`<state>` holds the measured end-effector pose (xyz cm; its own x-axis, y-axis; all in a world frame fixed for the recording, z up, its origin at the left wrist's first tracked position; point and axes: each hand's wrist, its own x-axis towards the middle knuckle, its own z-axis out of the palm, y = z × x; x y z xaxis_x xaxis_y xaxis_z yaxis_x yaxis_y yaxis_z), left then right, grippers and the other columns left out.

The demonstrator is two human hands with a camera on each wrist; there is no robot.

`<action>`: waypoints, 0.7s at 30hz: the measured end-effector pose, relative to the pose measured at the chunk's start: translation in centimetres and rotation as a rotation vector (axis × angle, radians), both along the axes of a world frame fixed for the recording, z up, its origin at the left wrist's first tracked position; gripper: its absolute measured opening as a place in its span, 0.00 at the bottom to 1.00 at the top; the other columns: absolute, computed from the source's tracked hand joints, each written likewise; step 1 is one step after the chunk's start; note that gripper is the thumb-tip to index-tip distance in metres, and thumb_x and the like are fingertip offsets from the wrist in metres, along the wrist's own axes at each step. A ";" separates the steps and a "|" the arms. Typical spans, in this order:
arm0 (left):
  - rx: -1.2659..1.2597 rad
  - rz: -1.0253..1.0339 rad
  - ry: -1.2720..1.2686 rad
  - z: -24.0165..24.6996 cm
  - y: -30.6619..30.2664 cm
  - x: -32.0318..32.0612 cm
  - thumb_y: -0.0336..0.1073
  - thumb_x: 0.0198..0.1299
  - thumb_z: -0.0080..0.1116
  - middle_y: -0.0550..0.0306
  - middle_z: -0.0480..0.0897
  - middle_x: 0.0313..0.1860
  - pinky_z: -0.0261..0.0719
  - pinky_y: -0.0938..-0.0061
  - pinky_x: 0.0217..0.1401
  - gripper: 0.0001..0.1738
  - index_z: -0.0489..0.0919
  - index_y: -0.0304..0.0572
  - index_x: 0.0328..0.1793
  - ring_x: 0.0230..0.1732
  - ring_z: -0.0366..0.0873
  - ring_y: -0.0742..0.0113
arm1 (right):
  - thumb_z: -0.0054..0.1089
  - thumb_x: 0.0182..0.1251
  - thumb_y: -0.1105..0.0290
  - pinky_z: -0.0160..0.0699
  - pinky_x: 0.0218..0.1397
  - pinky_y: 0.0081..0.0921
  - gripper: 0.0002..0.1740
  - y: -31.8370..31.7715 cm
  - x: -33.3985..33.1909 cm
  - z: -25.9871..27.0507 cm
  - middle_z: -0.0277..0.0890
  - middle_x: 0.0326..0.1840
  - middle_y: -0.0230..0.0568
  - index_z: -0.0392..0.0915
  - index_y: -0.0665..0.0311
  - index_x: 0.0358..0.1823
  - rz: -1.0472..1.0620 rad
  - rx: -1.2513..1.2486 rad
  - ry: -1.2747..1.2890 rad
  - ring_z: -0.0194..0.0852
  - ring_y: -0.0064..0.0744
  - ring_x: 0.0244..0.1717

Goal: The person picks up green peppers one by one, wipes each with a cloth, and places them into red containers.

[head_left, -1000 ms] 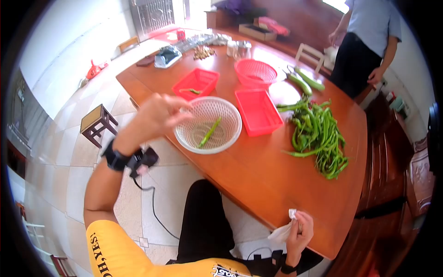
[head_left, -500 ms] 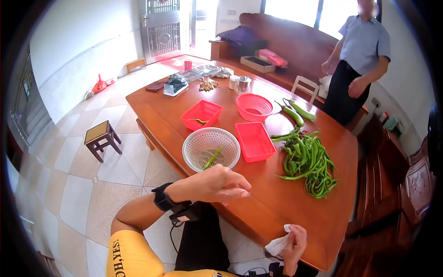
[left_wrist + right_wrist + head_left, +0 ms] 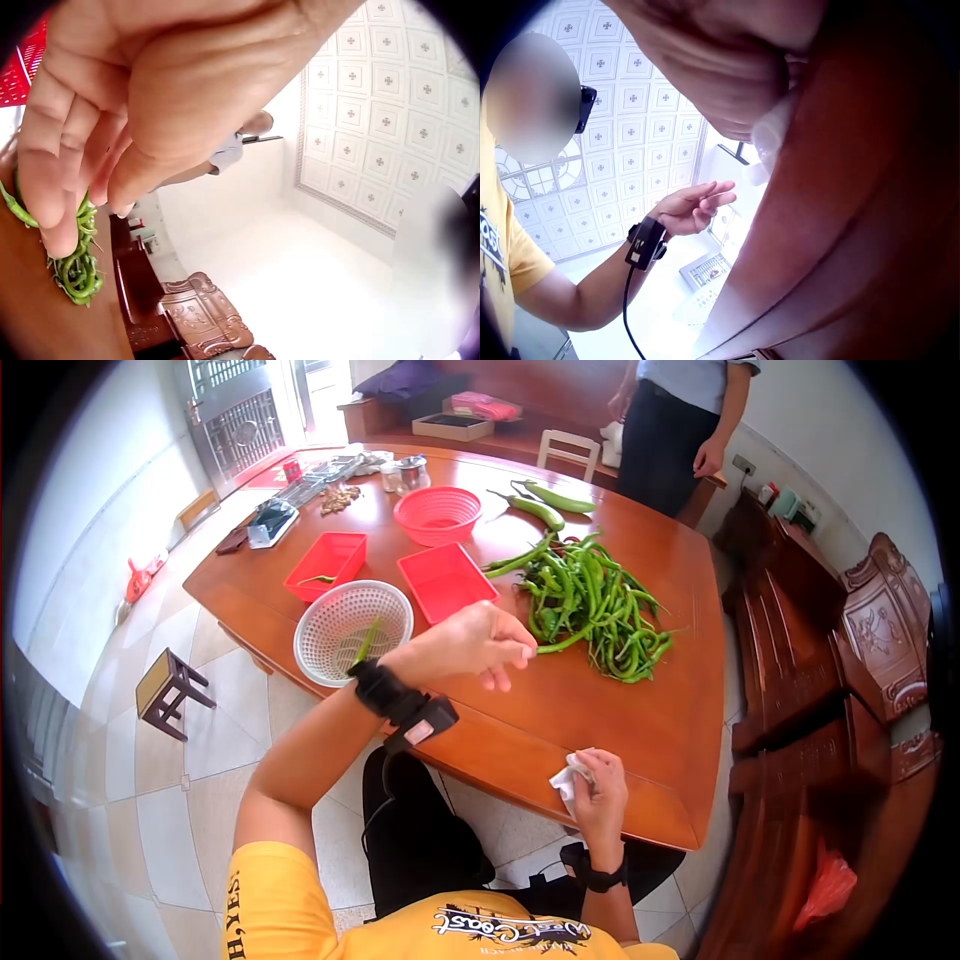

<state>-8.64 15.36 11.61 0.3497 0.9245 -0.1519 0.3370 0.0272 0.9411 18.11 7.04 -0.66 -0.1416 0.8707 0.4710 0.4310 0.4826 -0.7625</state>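
Note:
Green peppers [image 3: 595, 600] lie heaped on the table, and my left hand [image 3: 475, 645] hovers just left of them, fingers loosely bent and holding nothing. In the left wrist view the hand [image 3: 135, 112] hangs in front of the peppers [image 3: 79, 270]. At the front edge of the table my right hand [image 3: 600, 790] grips a crumpled white tissue [image 3: 565, 780]; the right wrist view shows the tissue [image 3: 769, 142] below the curled fingers. One green pepper [image 3: 368, 640] lies in the white basket [image 3: 312, 635], another [image 3: 320, 579] in a red basket [image 3: 345, 550].
Behind are an empty red tray [image 3: 447, 582], a round red basket [image 3: 437, 515] and two long green eggplants [image 3: 535, 510]. Jars [image 3: 408, 473], a black-and-white item [image 3: 272, 523] and small brown pieces [image 3: 340, 498] stand farther back. A person [image 3: 672, 430] stands beyond the table.
My left hand has moved right, from over the white basket to beside the pepper heap. My right hand still holds the tissue. The head view has shifted.

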 end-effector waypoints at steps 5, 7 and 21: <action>-0.027 0.112 0.298 -3.0 5.1 1.2 0.31 0.62 0.59 0.48 0.83 0.39 0.84 0.77 0.26 0.19 0.76 0.22 0.55 0.28 0.85 0.66 | 0.53 0.58 0.89 0.78 0.41 0.28 0.15 0.1 0.4 -0.6 0.75 0.45 0.47 0.78 0.65 0.42 0.029 0.029 0.020 0.78 0.43 0.43; -0.002 0.086 0.394 -5.3 6.8 1.3 0.29 0.60 0.60 0.46 0.83 0.34 0.85 0.74 0.25 0.19 0.75 0.20 0.53 0.26 0.84 0.63 | 0.52 0.58 0.89 0.78 0.42 0.29 0.15 0.2 0.5 -0.6 0.75 0.44 0.47 0.78 0.65 0.43 0.024 0.045 0.049 0.78 0.44 0.42; 0.272 -0.052 0.749 -8.8 6.8 4.2 0.33 0.54 0.63 0.46 0.83 0.30 0.80 0.64 0.30 0.10 0.79 0.32 0.36 0.21 0.82 0.57 | 0.61 0.54 0.79 0.72 0.46 0.37 0.17 -0.4 0.0 1.4 0.71 0.40 0.44 0.77 0.64 0.47 0.017 0.025 -0.144 0.72 0.47 0.43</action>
<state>-4.44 22.20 2.80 0.2879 0.9481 -0.1350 0.8769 -0.2044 0.4350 18.07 6.65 0.77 -0.2245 0.8557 0.4662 0.5267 0.5091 -0.6807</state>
